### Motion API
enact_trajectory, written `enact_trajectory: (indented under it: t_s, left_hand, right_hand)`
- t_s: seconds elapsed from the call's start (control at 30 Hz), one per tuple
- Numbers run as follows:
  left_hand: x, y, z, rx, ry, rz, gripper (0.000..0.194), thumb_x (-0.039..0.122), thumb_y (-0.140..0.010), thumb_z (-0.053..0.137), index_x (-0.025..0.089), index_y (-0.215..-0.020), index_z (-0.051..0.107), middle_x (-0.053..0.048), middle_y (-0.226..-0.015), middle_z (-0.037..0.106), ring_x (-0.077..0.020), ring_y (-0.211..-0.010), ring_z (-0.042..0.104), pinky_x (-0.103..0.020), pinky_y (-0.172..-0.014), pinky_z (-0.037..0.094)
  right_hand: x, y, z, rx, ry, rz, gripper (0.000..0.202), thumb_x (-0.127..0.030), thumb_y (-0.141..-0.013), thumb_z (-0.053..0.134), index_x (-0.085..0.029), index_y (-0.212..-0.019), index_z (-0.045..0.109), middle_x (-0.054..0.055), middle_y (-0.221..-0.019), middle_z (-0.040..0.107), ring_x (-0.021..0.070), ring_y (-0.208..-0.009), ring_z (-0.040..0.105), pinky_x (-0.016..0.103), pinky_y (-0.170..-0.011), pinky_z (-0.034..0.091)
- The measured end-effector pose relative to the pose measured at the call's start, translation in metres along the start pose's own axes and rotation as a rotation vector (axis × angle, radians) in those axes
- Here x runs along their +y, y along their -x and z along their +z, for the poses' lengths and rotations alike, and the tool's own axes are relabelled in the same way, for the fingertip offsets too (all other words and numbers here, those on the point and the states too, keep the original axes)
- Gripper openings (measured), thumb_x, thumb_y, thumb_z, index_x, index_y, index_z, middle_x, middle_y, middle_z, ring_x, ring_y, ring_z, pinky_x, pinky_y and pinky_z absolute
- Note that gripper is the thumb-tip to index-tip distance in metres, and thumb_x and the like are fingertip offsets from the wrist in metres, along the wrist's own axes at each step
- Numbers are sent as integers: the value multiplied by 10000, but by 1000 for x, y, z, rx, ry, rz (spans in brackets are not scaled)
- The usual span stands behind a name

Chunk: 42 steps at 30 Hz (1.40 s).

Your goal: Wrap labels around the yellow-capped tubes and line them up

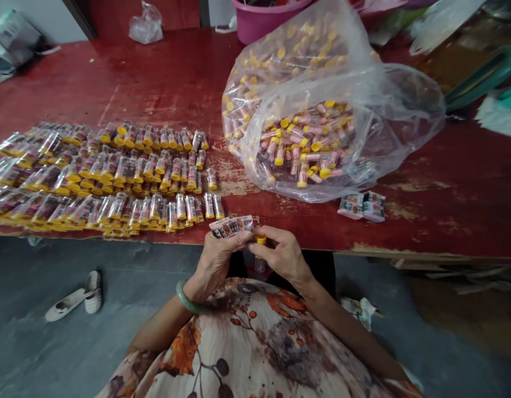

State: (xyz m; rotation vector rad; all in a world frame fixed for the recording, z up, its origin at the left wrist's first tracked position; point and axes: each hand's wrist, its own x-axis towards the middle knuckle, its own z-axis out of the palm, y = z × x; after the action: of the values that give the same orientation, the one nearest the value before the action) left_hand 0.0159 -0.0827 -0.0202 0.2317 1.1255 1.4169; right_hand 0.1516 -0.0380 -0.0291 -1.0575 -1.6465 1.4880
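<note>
In my left hand [222,251] is a small stack of printed labels [236,225], pinched under the thumb at the table's front edge. My right hand [282,254] grips a small clear tube [259,264] by its yellow cap [261,240], close beside the labels. The fingers hide part of the tube. More printed labels [363,206] lie on the table to the right. Many yellow-capped tubes [126,166] are laid in stacked rows on the left. A large clear plastic bag [388,110], its mouth open, holds a heap of pink-filled tubes [297,141].
The worn red table [176,72] ends just in front of my body. A pink tub [266,22] stands behind the bag. A crumpled plastic bag [146,25] lies at the back, a silvery bag [10,44] at far left. White shoes [68,304] rest on the floor.
</note>
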Motion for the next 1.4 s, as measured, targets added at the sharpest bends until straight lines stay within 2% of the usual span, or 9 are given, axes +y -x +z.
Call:
enact_trajectory:
  t_s: [0.1, 0.23, 0.4, 0.47, 0.57, 0.73, 1.07, 1.23, 1.4]
  left_hand:
    - [3, 1, -2, -11, 1, -37, 347, 246, -567, 893, 120, -833, 709, -42, -788, 717, -139, -658, 649, -241, -600, 539]
    - [7, -2, -7, 65, -10, -51, 370, 246, -504, 917, 104, -770, 702, -44, -733, 706, -147, -613, 646, -248, -563, 541]
    - [5, -4, -13, 144, 56, 26, 404, 207, -475, 923, 117, -804, 708, -27, -753, 714, -139, -638, 648, -261, -641, 542]
    - [4, -3, -13, 147, 81, 48, 379, 194, -479, 920, 122, -782, 704, -13, -735, 704, -124, -630, 634, -254, -656, 529]
    - [3, 0, -9, 171, 90, 66, 345, 196, -486, 916, 124, -739, 693, -1, -701, 686, -105, -606, 607, -230, -628, 492]
    - [3, 4, -1, 189, 126, 56, 358, 225, -473, 925, 131, -715, 678, 17, -666, 660, -89, -571, 575, -221, -591, 465]
    - [1, 12, 2, 117, 258, -74, 360, 258, -521, 918, 149, -769, 681, 17, -732, 688, -105, -666, 630, -213, -634, 535]
    - [1, 12, 0, 125, 264, -85, 366, 287, -556, 904, 169, -823, 683, 26, -775, 693, -106, -677, 633, -225, -636, 546]
    - [-1, 12, -2, 132, 229, -110, 402, 309, -523, 916, 154, -797, 666, 15, -744, 672, -113, -641, 621, -238, -594, 559]
  right_hand:
    - [1, -7, 3, -7, 17, 14, 62, -231, -693, 657, -203, -725, 702, -5, -639, 646, 127, -516, 543, 243, -458, 425]
    - [-1, -7, -4, -45, -38, 88, 120, -302, -727, 682, -186, -756, 668, -30, -555, 586, 104, -482, 522, 221, -459, 409]
    - [-2, 10, -23, -38, -179, 107, 229, -379, -821, 662, -208, -964, 609, -27, -695, 599, 98, -543, 528, 214, -480, 419]
    - [-4, 18, -28, -62, -182, 51, 224, -359, -842, 651, -213, -1001, 589, -9, -796, 610, 100, -583, 549, 231, -524, 460]
    - [-11, 30, -27, -20, -83, -72, 173, -317, -846, 648, -212, -960, 573, 27, -935, 600, 131, -706, 605, 271, -616, 517]
    - [-15, 41, -16, 65, 73, -303, 137, -229, -845, 628, -226, -960, 554, 48, -947, 596, 176, -826, 619, 329, -715, 531]
    - [-5, 49, 1, 348, 480, -726, 418, -94, -766, 687, -250, -1118, 524, 63, -957, 646, 199, -840, 659, 344, -720, 565]
    - [13, 50, 9, 404, 627, -813, 448, -150, -749, 739, -276, -1126, 532, 44, -917, 695, 206, -800, 708, 324, -651, 587]
    - [15, 50, 12, 462, 657, -757, 361, -198, -792, 717, -275, -1093, 533, 39, -892, 703, 196, -771, 715, 320, -635, 599]
